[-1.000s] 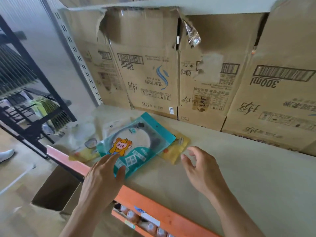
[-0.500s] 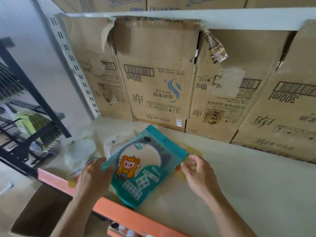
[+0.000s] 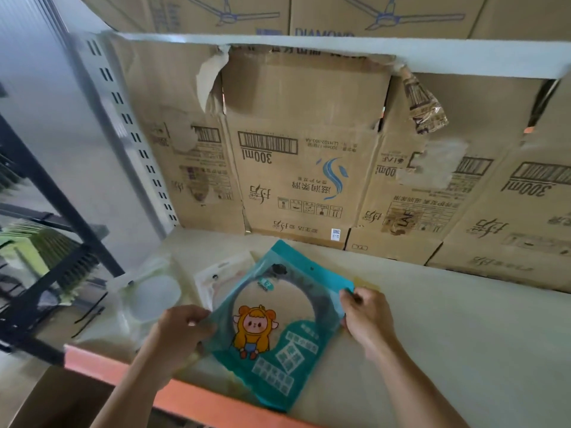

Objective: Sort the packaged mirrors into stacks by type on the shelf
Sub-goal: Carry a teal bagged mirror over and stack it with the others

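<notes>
A teal mirror package (image 3: pixel 278 329) with a round window and a yellow cartoon figure lies tilted near the shelf's front edge. My left hand (image 3: pixel 182 332) pinches its left edge and my right hand (image 3: pixel 366 316) grips its right edge. Under it a yellow package (image 3: pixel 363 281) peeks out by my right hand. A clear bag with a round white mirror (image 3: pixel 156 296) lies to the left, and a white-carded clear package (image 3: pixel 222 273) lies behind the teal one.
The pale shelf board (image 3: pixel 448 335) has an orange front rail (image 3: pixel 102 362). Large cardboard boxes (image 3: pixel 302 168) line the back. A perforated upright (image 3: pixel 129 131) stands at the left, and a black rack (image 3: pixel 46 248) beyond it.
Both hands have closed on the teal package's edges: the left went from resting on top to pinching its left side, the right reached in and gripped the right side. The view rose slightly.
</notes>
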Demonstrator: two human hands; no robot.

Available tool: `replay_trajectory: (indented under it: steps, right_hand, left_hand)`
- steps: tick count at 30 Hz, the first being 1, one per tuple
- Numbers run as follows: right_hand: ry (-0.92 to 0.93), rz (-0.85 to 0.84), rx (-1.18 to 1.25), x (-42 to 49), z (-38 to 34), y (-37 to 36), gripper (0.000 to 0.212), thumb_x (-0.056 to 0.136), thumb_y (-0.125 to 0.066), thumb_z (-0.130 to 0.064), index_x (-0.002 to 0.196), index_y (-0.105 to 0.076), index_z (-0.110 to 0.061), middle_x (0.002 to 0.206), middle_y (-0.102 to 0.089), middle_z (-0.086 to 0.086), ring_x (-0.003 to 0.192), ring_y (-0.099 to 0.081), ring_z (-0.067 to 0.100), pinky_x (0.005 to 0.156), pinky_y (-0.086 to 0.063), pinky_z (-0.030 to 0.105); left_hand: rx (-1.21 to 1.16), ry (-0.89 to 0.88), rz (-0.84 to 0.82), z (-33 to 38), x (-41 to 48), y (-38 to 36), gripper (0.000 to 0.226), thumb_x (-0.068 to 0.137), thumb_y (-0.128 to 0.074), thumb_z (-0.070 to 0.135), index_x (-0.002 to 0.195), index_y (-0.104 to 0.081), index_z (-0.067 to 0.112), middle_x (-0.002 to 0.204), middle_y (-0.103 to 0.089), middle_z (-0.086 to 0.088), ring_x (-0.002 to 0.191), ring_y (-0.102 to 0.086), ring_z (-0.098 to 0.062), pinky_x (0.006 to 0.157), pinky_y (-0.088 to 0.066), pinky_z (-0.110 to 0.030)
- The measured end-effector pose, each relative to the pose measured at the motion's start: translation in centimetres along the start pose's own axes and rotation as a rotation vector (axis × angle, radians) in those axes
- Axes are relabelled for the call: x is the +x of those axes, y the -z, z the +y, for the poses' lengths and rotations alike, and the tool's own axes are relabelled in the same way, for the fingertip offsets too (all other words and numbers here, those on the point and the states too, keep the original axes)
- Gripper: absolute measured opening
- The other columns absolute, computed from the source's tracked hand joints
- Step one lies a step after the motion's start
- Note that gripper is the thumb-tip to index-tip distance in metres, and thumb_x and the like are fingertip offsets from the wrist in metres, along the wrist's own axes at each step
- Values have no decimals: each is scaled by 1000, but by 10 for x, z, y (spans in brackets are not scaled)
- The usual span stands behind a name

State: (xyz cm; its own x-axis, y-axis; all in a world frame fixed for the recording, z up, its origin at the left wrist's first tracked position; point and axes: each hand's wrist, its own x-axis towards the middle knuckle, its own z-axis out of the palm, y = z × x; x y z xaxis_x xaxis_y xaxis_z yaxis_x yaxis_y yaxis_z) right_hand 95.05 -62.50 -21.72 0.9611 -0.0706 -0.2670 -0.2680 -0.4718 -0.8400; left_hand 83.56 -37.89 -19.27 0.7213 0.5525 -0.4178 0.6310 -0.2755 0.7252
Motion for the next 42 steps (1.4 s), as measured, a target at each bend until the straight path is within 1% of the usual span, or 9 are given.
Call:
replay_trajectory:
  steps: [4,8,11,16,20,23,32,39,42]
  right_hand:
    - [3,106,48,2,3,-4,37,91,-58,-25,64,-52,1,63,-61,20,64,-65,35,50,-41,30]
    - [19,158,87,0,-5,0,34,93,-56,-23,72,-56,5,71,-64,22,58,-64,29,42,-46,29]
    - [12,170,126,0,-8,5,32,93,-56,-20,69,-56,2,70,-64,18,54,-60,21,40,-41,22]
    - [-33,243,210,-2,-10,12,35,90,-59,-16,68,-53,10,58,-49,17,50,-44,19,48,-32,31]
    - [-77,254,283,-9,-10,21,28,90,-59,-12,69,-58,6,52,-47,13,36,-39,14,41,-28,25]
    - [-99,298,332,-15,-7,32,26,91,-59,-12,77,-61,10,55,-47,13,41,-38,16,40,-28,24]
    - [-137,436,430,-41,10,71,27,91,-59,-12,65,-56,-5,52,-44,6,38,-37,12,38,-29,22]
    - [-150,540,497,-63,29,103,33,93,-57,-11,61,-50,-6,50,-40,6,40,-32,14,43,-26,25]
    - [-149,590,505,-67,43,120,33,92,-57,-11,61,-49,-7,50,-38,6,37,-30,12,41,-25,23]
  left_hand:
    - [-14,-35,-98,-2,1,6,7,82,-69,5,88,-67,8,78,-72,-9,69,-70,-21,56,-57,-26]
    - [-92,-31,-160,-5,2,16,13,81,-70,6,93,-65,7,81,-72,-12,69,-71,-24,54,-55,-27]
    - [-240,12,-207,-7,3,20,16,82,-65,1,98,-65,3,88,-71,-18,78,-70,-30,61,-58,-34]
    - [-367,43,-250,-7,4,20,13,85,-60,-6,95,-66,-1,96,-68,-23,89,-67,-34,76,-58,-36]
    - [-376,-42,-245,-6,8,16,7,80,-66,-8,86,-64,-8,80,-68,-20,62,-67,-20,54,-57,-23]
    - [-408,-100,-281,-1,10,10,5,80,-64,-12,82,-62,-8,68,-66,-15,52,-65,-13,47,-53,-18]
    - [-418,-228,-465,14,15,-17,12,81,-61,-13,77,-64,-2,58,-67,-7,50,-65,-13,48,-52,-17]
    - [-404,-291,-509,36,8,-43,9,80,-64,-11,80,-63,-2,65,-63,-14,47,-63,-19,48,-54,-21]
    - [-355,-305,-520,44,-1,-59,10,82,-64,-9,82,-63,1,61,-61,-10,42,-58,-13,43,-49,-17]
